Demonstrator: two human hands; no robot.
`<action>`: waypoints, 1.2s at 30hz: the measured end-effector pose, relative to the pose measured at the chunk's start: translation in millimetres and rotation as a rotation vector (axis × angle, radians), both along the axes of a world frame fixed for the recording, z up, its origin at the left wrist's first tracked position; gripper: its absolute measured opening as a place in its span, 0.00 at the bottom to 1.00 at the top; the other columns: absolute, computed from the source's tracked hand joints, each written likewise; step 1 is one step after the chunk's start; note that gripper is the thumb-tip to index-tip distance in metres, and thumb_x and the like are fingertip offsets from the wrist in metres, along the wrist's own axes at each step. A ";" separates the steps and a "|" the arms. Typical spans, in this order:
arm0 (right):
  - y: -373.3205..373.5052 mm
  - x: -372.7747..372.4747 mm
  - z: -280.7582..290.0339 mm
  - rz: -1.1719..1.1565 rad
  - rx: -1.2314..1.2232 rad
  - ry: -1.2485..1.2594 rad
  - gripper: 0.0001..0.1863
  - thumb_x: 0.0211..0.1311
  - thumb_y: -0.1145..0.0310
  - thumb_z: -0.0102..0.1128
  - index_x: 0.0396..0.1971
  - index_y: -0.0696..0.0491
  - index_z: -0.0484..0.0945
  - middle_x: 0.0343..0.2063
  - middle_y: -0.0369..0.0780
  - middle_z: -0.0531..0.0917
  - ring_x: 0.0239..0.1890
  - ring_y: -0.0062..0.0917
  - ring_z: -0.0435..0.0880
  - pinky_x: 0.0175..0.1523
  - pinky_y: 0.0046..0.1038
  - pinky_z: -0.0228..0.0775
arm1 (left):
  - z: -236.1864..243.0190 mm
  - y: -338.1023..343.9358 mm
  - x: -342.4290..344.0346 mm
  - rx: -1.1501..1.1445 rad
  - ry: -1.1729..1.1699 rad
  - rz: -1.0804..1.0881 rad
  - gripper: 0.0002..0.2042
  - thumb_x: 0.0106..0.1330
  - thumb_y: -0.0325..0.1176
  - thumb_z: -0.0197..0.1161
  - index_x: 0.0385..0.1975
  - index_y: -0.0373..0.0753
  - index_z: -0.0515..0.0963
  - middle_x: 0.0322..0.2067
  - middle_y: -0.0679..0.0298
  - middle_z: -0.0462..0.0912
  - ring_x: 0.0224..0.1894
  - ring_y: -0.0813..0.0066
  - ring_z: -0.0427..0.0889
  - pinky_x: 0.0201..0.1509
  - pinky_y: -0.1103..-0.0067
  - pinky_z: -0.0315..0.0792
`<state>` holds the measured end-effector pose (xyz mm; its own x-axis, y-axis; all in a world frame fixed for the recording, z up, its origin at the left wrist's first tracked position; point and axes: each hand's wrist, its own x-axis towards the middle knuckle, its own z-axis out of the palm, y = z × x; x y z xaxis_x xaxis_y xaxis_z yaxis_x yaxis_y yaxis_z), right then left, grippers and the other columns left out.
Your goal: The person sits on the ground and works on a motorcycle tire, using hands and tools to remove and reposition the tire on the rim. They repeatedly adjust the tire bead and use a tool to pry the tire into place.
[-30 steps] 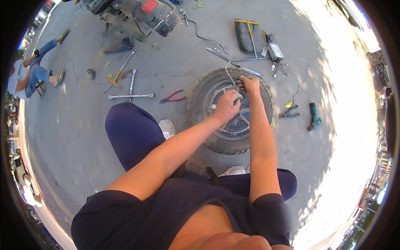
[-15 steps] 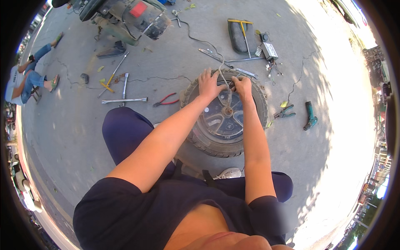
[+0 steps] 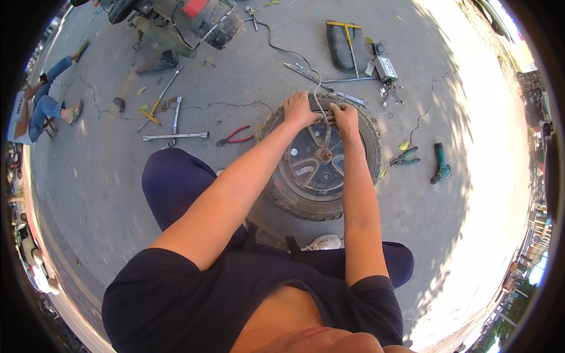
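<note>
A wheel [image 3: 325, 176] with a black tire and a dark spoked hub lies flat on the ground in front of me. From its axle a pale cable [image 3: 328, 134] runs away across the far rim, between my hands. My left hand [image 3: 299, 110] grips the far left part of the tire, its fingers curled over the tread and its thumb toward the rim. Close by on the right, my right hand [image 3: 345, 119] is closed at the tire's inner edge beside the cable. What its fingertips pinch is too small to make out.
Red-handled pliers [image 3: 235, 136] and a cross wrench [image 3: 175, 135] lie left of the wheel. At right are green-handled pliers [image 3: 406, 156] and a teal power tool [image 3: 439, 163]. Beyond lie wrenches [image 3: 347, 97], a black seat-like pad [image 3: 341, 50] and a vehicle [image 3: 206, 23]. A person [image 3: 44, 106] sits far left.
My left hand's spread fingers have drawn in and curled over the tire. The right hand has shifted slightly, still at the far rim. The view has moved a little; the wheel stays put.
</note>
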<state>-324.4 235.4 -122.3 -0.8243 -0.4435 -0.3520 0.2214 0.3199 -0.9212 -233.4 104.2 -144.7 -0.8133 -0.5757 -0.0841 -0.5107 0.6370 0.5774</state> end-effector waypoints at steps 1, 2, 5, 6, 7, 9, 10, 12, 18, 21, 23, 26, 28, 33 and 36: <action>-0.8 1.0 1.6 0.012 0.018 0.016 0.12 0.66 0.66 0.62 0.29 0.61 0.80 0.21 0.39 0.82 0.19 0.21 0.80 0.22 0.22 0.71 | -0.9 -0.4 0.6 -0.019 -0.003 -0.003 0.45 0.41 0.53 0.79 0.58 0.37 0.68 0.59 0.56 0.74 0.66 0.58 0.66 0.70 0.62 0.56; -0.3 -0.2 2.2 0.037 0.020 0.028 0.12 0.66 0.66 0.62 0.29 0.61 0.80 0.21 0.39 0.82 0.18 0.21 0.80 0.22 0.22 0.70 | -2.3 -0.2 0.1 -0.038 -0.002 -0.008 0.45 0.40 0.53 0.79 0.58 0.37 0.68 0.59 0.56 0.74 0.66 0.58 0.66 0.70 0.62 0.55; -0.1 -6.1 3.0 0.112 0.044 0.070 0.12 0.66 0.66 0.61 0.29 0.61 0.80 0.20 0.38 0.81 0.18 0.19 0.79 0.21 0.21 0.68 | -5.2 2.1 1.1 -0.052 0.039 -0.002 0.46 0.40 0.54 0.79 0.59 0.37 0.68 0.60 0.56 0.73 0.67 0.58 0.65 0.70 0.62 0.55; -1.6 -8.5 2.3 0.137 0.063 0.089 0.12 0.67 0.66 0.61 0.29 0.61 0.80 0.19 0.38 0.81 0.17 0.19 0.79 0.21 0.20 0.68 | -4.7 2.8 0.4 -0.049 0.029 0.001 0.46 0.40 0.54 0.79 0.59 0.37 0.67 0.61 0.56 0.73 0.67 0.58 0.65 0.71 0.62 0.54; -2.1 -10.1 1.5 0.162 0.083 0.109 0.12 0.67 0.66 0.61 0.29 0.61 0.81 0.18 0.37 0.80 0.17 0.18 0.79 0.20 0.20 0.67 | -4.1 3.7 -0.8 -0.046 0.018 0.005 0.46 0.40 0.54 0.79 0.60 0.37 0.67 0.61 0.57 0.72 0.67 0.58 0.64 0.71 0.62 0.54; -3.5 -9.0 0.6 0.176 0.107 0.139 0.14 0.65 0.65 0.61 0.29 0.61 0.81 0.19 0.40 0.82 0.18 0.21 0.80 0.23 0.24 0.69 | -7.3 3.7 -0.7 -0.047 0.008 0.017 0.47 0.40 0.55 0.79 0.61 0.37 0.67 0.61 0.56 0.72 0.68 0.58 0.64 0.72 0.61 0.53; -4.4 -8.4 0.1 0.184 0.118 0.155 0.14 0.65 0.64 0.62 0.28 0.62 0.82 0.19 0.41 0.82 0.19 0.23 0.81 0.24 0.26 0.71 | -8.9 3.4 -0.5 -0.051 0.011 0.022 0.48 0.40 0.55 0.79 0.61 0.37 0.66 0.61 0.56 0.72 0.68 0.58 0.63 0.72 0.61 0.52; -8.5 -9.5 -10.0 0.226 0.252 0.562 0.15 0.61 0.63 0.63 0.28 0.62 0.83 0.20 0.46 0.83 0.21 0.30 0.84 0.29 0.33 0.73 | -11.4 4.1 -3.5 -0.039 0.022 0.015 0.49 0.40 0.56 0.78 0.62 0.37 0.66 0.62 0.56 0.71 0.68 0.58 0.63 0.73 0.61 0.50; -14.5 -10.9 -2.8 0.257 0.329 0.450 0.17 0.57 0.59 0.64 0.29 0.62 0.84 0.24 0.53 0.84 0.30 0.44 0.86 0.39 0.40 0.75 | -6.2 0.8 -1.2 0.019 -0.006 0.000 0.50 0.40 0.57 0.77 0.64 0.36 0.64 0.63 0.55 0.70 0.69 0.58 0.62 0.73 0.60 0.49; -12.2 -14.3 -11.0 0.253 0.369 0.505 0.18 0.57 0.59 0.64 0.29 0.62 0.84 0.23 0.53 0.84 0.29 0.44 0.86 0.39 0.39 0.75 | -3.8 2.4 -3.0 0.013 -0.003 -0.001 0.50 0.40 0.57 0.78 0.64 0.36 0.65 0.63 0.55 0.70 0.69 0.59 0.62 0.74 0.60 0.48; -14.8 -13.0 -12.3 0.253 0.397 0.585 0.19 0.57 0.58 0.63 0.28 0.62 0.84 0.23 0.53 0.84 0.29 0.43 0.86 0.39 0.39 0.75 | -5.7 1.9 -2.5 0.005 -0.001 -0.002 0.50 0.40 0.56 0.78 0.63 0.36 0.65 0.63 0.56 0.70 0.69 0.59 0.62 0.74 0.60 0.48; -19.1 -19.2 0.5 0.361 0.426 0.415 0.20 0.58 0.56 0.63 0.29 0.62 0.84 0.27 0.56 0.83 0.35 0.47 0.86 0.43 0.41 0.75 | -7.4 1.2 0.9 -0.031 0.013 0.005 0.50 0.40 0.55 0.79 0.64 0.37 0.64 0.63 0.57 0.69 0.69 0.59 0.61 0.74 0.60 0.48; -22.5 -24.7 -2.4 0.387 0.518 0.526 0.21 0.59 0.55 0.62 0.29 0.63 0.84 0.29 0.58 0.83 0.38 0.50 0.85 0.45 0.43 0.75 | -2.1 2.7 1.9 0.009 0.001 -0.007 0.50 0.40 0.54 0.79 0.64 0.38 0.64 0.64 0.57 0.69 0.69 0.59 0.61 0.74 0.61 0.49; -40.7 -28.2 4.8 0.238 0.677 0.683 0.21 0.61 0.57 0.58 0.32 0.64 0.83 0.35 0.58 0.83 0.41 0.53 0.83 0.48 0.47 0.75 | 0.9 2.4 1.0 0.038 -0.042 -0.002 0.50 0.40 0.53 0.80 0.64 0.39 0.64 0.64 0.57 0.68 0.70 0.60 0.60 0.75 0.62 0.48; -52.2 -22.8 2.9 0.186 0.730 0.759 0.17 0.61 0.60 0.56 0.33 0.61 0.81 0.36 0.56 0.84 0.41 0.53 0.83 0.48 0.48 0.74 | 1.2 0.9 -1.0 0.049 -0.039 -0.011 0.50 0.40 0.53 0.80 0.64 0.39 0.64 0.64 0.57 0.69 0.70 0.60 0.60 0.74 0.62 0.49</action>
